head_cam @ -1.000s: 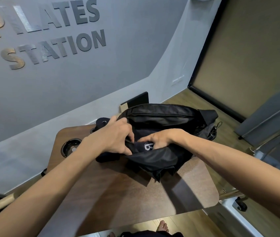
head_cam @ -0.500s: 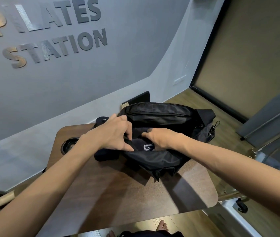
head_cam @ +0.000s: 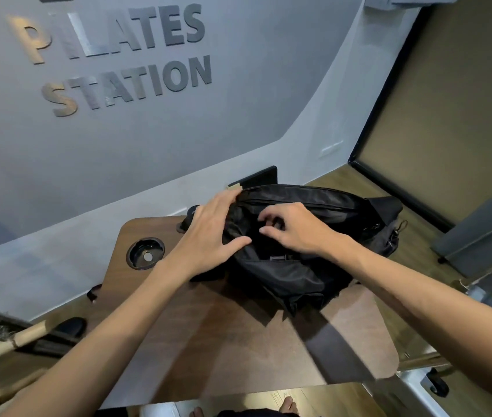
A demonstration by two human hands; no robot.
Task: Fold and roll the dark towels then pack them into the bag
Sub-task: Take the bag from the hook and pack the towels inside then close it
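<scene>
The head view is showing a black bag (head_cam: 314,236) sitting at the far, twelve o'clock end of a brown wooden table (head_cam: 238,341), with both hands working at its mouth. The left hand (head_cam: 211,233) is lying flat on the bag's nine o'clock end, fingers straight and spread, thumb pressing into the dark cloth; it is steadying, not gripping. The right hand (head_cam: 296,230) is hovering over the opening at about one o'clock from the left hand, fingers curled inward toward the mouth. Whether it is pinching cloth or a zipper pull cannot be told.

No separate dark towel is standing out; any towels are likely inside the bag already, black on black, so this cannot be confirmed.

The bag is looking soft and slack, its lower flap sagging toward six o'clock. It is probably light and will collapse when pushed, so one hand should be pinning the rim while the other presses the contents down. Rolled towels would likely be springy and apt to unroll, best gripped around the middle.

A round cup recess (head_cam: 146,253) is sitting in the table at nine o'clock of the bag.
</scene>
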